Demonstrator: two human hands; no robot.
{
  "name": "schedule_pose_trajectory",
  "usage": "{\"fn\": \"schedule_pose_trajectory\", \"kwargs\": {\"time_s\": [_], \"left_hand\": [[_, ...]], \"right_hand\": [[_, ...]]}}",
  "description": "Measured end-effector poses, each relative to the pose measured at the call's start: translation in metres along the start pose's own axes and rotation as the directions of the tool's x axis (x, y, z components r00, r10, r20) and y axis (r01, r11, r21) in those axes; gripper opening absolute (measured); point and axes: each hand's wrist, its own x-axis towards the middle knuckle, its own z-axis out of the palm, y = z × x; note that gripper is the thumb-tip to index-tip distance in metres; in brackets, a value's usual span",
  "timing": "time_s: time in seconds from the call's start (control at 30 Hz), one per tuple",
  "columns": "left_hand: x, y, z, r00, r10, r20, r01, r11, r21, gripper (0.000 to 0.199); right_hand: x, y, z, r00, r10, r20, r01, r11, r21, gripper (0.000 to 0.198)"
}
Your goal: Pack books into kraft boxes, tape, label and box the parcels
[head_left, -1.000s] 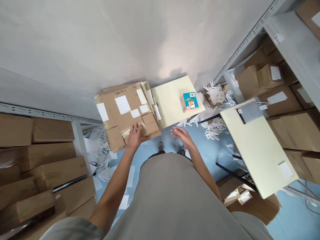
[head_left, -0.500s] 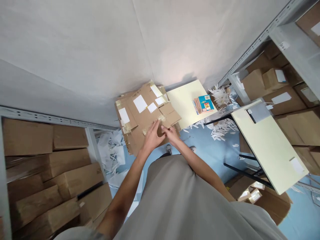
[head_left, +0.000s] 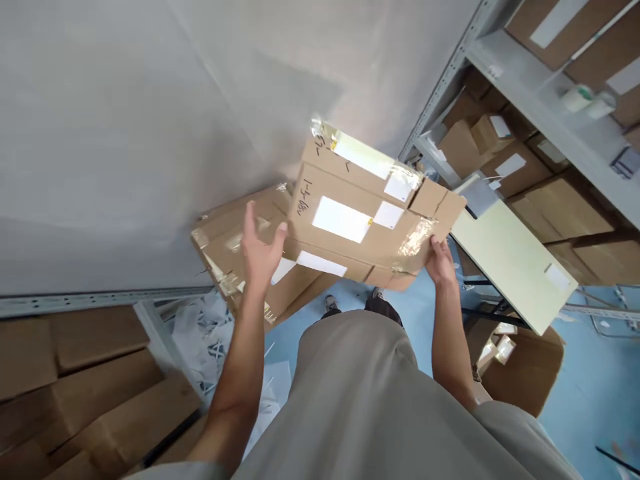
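The flattened carton is raised over the right side of the cardboard stack, its right edge pinched by the right hand; the left hand, above the stack, is spread by its left edge. Open blue floor lies right of the stack. Half a second ago the carton lay upon it.

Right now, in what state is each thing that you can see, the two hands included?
Upper cardboard: flattened, taped, labelled, gripped at its right edge.
Right hand: closed on that edge.
Left hand: open, fingers spread, beside the left edge; contact unclear.
Lower cardboard: flat, taped, partly covered by the upper one.
Floor box: open, small packages inside.
Pale table: standing, partly hidden.
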Motion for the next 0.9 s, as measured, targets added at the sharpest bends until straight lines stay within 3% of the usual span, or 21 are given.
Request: {"fn": "schedule_pose_trajectory", "kwargs": {"time_s": [0.1,0.27,0.67,0.8,0.9], "left_hand": [[-0.001,0.018,0.068,0.972,0.004,0.237,0.032,0.989,-0.146,0.093],[-0.016,0.056,0.178,0.853,0.064,0.517,0.091,0.959,-0.269,0.08],[-0.07,0.145,0.419,0.715,0.117,0.69,0.156,0.935,-0.32,0.063],[-0.091,0.176,0.489,0.65,0.147,0.746,0.13,0.945,-0.3,0.06],[-0.098,0.194,0.533,0.574,0.201,0.793,0.063,0.956,-0.288,0.06]], "right_hand": [[-0.019,-0.009,-0.067,0.995,-0.03,-0.095,0.017,0.99,-0.137,0.069],[-0.032,-0.021,-0.156,0.984,-0.023,-0.176,-0.021,0.969,-0.246,0.08],[-0.019,-0.082,-0.355,0.968,-0.048,-0.246,-0.019,0.965,-0.261,0.079],[-0.024,-0.09,-0.411,0.93,-0.074,-0.359,-0.027,0.963,-0.267,0.068],[-0.022,-0.087,-0.442,0.891,-0.095,-0.444,-0.034,0.961,-0.273,0.06]]}}
